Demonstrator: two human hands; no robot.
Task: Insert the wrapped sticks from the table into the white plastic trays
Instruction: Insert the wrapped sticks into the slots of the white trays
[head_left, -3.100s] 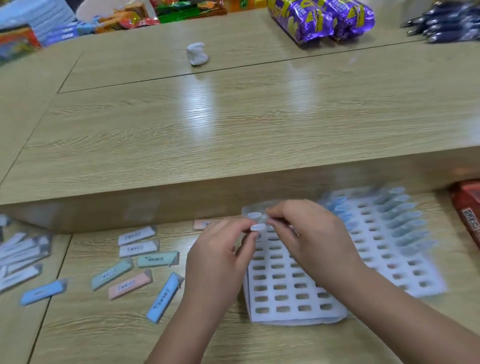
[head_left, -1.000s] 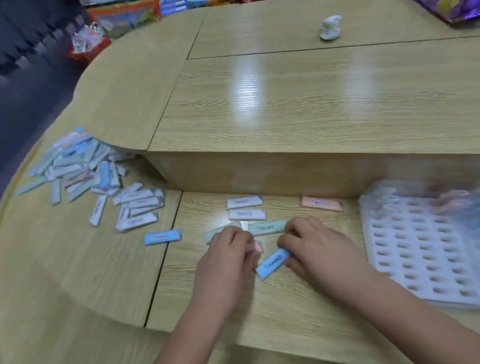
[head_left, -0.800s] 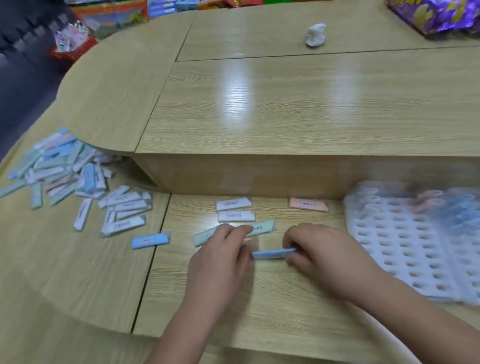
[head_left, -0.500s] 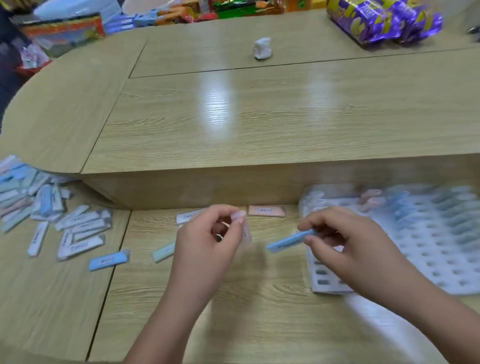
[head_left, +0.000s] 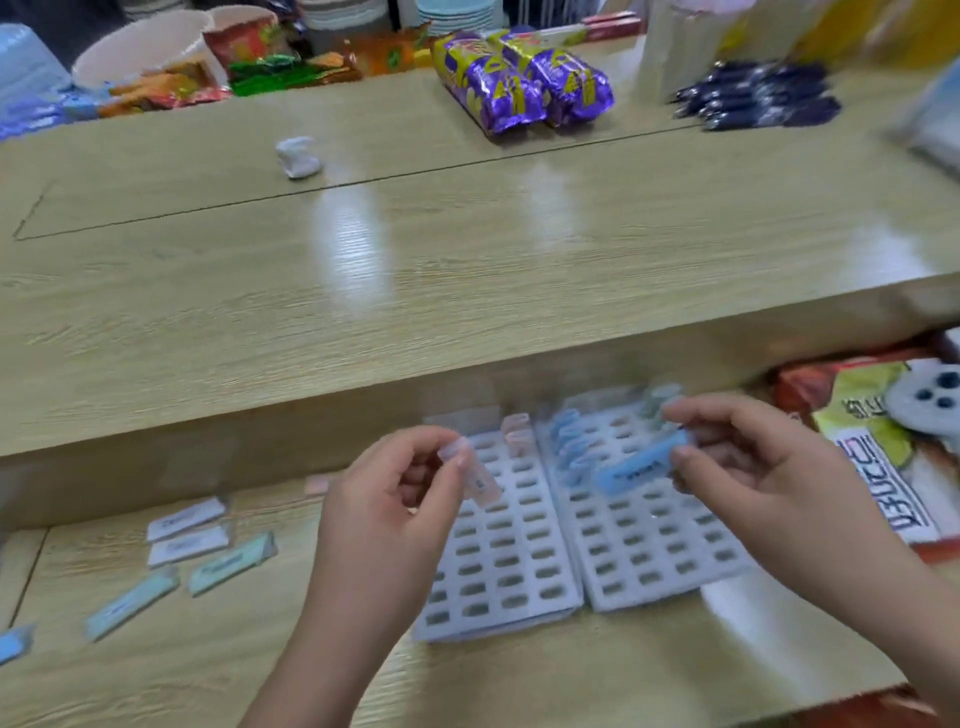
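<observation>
My left hand pinches a pink stick between thumb and forefinger. My right hand pinches a blue stick by one end, its free end pointing toward my left fingers. Both sticks are held above the white trays, which lie side by side beneath my fingers. Seated sticks stand in slots beyond my fingertips. Loose sticks lie on the table, left of my left hand.

The left hand, now pinching a pink stick, and the right hand, pinching a blue stick, are lifted off the table and moved over the white trays.
</observation>
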